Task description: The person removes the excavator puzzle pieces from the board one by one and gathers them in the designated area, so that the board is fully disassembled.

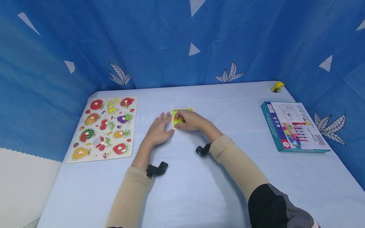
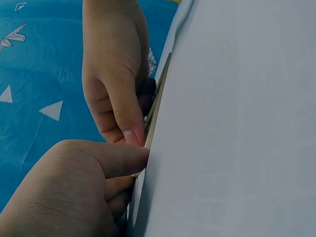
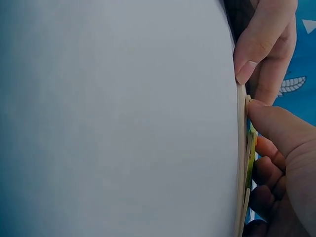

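Observation:
A small wooden puzzle board [image 1: 172, 125] with a yellow-green picture lies flat at mid-table. My left hand [image 1: 157, 131] rests palm down at its left side, fingers extended and thumb at the near corner. In the right wrist view, that thumb touches the end of the board's thin edge [image 3: 241, 148]. My right hand [image 1: 189, 120] bends over the board and covers much of it. Its thumb and curled fingers pinch a thin wooden puzzle piece [image 3: 251, 155], which sits slightly raised and tilted on the board. The piece's picture is mostly hidden by the fingers.
To the left lies a large fruit peg puzzle [image 1: 109, 128]. A flat teal-edged toy box [image 1: 308, 126] lies on the right, with a small yellow toy [image 1: 277, 86] behind it at the table's far corner. Blue cloth [image 1: 159, 44] hangs behind the table.

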`<state>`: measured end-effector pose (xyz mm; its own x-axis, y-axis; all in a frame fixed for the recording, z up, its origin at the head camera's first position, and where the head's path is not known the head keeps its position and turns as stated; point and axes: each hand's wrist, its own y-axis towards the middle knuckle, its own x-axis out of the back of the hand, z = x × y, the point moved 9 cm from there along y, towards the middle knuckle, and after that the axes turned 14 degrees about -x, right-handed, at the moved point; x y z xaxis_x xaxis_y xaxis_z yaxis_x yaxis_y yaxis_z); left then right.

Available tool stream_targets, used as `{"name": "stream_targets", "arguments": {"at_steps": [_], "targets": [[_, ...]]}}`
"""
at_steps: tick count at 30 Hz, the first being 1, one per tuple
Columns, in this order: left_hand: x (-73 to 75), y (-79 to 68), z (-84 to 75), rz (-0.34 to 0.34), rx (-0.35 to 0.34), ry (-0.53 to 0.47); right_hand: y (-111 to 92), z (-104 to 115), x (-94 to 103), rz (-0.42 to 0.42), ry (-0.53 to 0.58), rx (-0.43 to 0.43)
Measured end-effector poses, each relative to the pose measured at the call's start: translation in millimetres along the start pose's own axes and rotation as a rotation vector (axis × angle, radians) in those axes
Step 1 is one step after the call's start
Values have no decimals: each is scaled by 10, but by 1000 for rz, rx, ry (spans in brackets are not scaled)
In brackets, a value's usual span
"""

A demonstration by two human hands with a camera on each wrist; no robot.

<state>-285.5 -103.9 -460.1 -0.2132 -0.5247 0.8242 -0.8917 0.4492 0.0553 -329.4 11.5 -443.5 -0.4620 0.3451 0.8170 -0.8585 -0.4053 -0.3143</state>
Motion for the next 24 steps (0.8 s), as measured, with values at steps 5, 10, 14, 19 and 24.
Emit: {"name": "stream_targets", "arguments": {"at_steps": [5,10,14,19,24], "targets": [[3,1,3,-2,3,-9,3,-2,-4,-8,-1,11],[4,-2,8,-2,4,-14,7,-23,-2,-6,35,-5],[4,-3,14,0,4,-18,11,-34,-3,-4,63,-4],[1,-1,21,6,8,-22,15,-31,6,6,123,0],[-1,-1,17,7,8,-31,20,-21,5,8,110,-2]]}}
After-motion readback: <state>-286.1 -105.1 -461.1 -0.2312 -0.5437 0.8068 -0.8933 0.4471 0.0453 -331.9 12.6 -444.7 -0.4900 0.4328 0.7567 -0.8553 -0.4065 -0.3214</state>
